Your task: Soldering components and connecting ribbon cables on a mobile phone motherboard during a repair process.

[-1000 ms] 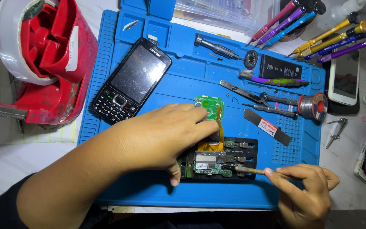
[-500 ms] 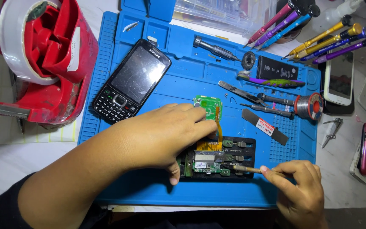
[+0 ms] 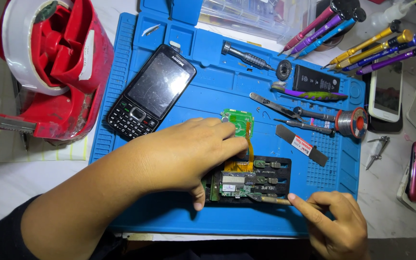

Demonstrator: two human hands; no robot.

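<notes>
— White tabletop is seen around a blue repair mat (image 3: 169,219), and on the mat's near part a black board holder (image 3: 280,185) is set, with a small green circuit board (image 3: 232,185) clamped in it.

— How is the board lying relative to the hands?

— Its long axis is laid left to right. The left hand (image 3: 188,154) is pressed down over its left end, thumb at the holder's front edge, so nothing is grasped, only steadied. The right hand (image 3: 335,221) is closed in a pinch on a thin probing tool (image 3: 270,199), whose tip is pointed leftward onto the board's near edge. The board is thus found just left of that grip and is covered more closely by the left hand.

— And its look?

— Metal shields and tiny parts are seen, with an orange flex ribbon (image 3: 250,144) led away from the grip to a green keypad board (image 3: 239,120).

— Farther out?

— A black keypad phone (image 3: 152,91) is laid beyond the left hand, a solder spool (image 3: 355,123) and tweezers (image 3: 273,105) beyond the right, and a red tape dispenser (image 3: 49,67) off the mat.
</notes>
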